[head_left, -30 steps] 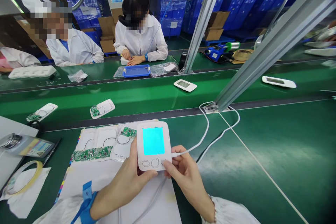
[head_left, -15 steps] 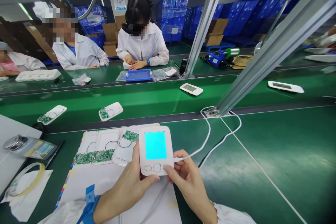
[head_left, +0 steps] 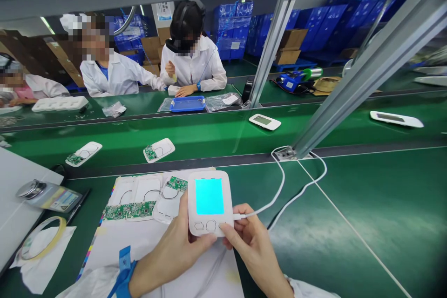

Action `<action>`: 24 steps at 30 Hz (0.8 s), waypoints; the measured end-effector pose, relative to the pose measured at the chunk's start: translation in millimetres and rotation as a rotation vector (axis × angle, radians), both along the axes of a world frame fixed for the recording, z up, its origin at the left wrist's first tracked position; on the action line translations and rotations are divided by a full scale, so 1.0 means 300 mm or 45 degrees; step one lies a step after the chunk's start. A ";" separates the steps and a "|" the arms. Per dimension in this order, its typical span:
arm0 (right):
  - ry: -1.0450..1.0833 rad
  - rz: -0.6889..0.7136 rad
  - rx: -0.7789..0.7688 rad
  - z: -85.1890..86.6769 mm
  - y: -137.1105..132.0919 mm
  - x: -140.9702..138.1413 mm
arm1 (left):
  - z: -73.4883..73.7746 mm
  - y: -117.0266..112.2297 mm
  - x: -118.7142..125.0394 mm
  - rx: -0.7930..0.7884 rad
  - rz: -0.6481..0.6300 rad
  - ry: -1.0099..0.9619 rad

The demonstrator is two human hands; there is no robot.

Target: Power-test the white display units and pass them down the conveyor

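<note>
- A worker's left hand (head_left: 181, 247) grips a white handheld device (head_left: 210, 202) from its lower left, thumb curled across the bottom edge beneath the row of buttons; a blue wrist strap (head_left: 123, 270) circles the wrist behind it.
- The right hand (head_left: 249, 244) closes on the device's lower right corner, thumb pressed on the rightmost button, fingers wrapped behind the casing.
- The device stands upright between the two hands, its screen glowing solid cyan toward the camera.
- A white cable (head_left: 279, 191) is plugged into the device's right side just above the right hand and loops away over the green bench (head_left: 366, 214) to the foot of a slanted metal post (head_left: 359, 74).
- Just left of the left hand, on white paper (head_left: 139, 247), lie open white shells and green circuit boards (head_left: 127, 210).
- Farther left of that hand rest a ring of yellow tape (head_left: 42, 237) and a round metal object on a card (head_left: 31, 188).
- Beyond both hands, a green conveyor (head_left: 209, 135) carries two half-built units (head_left: 159, 150) and a finished unit (head_left: 264, 121).
- Across the conveyor, people in white coats (head_left: 192, 63) sit at a blue tray (head_left: 187, 103).
</note>
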State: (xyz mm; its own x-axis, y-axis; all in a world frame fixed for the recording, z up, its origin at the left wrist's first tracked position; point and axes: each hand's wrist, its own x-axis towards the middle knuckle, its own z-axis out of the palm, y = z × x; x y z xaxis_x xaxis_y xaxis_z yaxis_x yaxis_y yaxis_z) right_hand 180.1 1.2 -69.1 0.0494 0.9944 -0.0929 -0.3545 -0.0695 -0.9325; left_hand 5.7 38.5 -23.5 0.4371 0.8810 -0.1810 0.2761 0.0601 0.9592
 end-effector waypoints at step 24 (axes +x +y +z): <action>-0.011 0.024 0.049 0.020 0.000 0.010 | 0.007 -0.004 0.004 0.119 0.107 0.125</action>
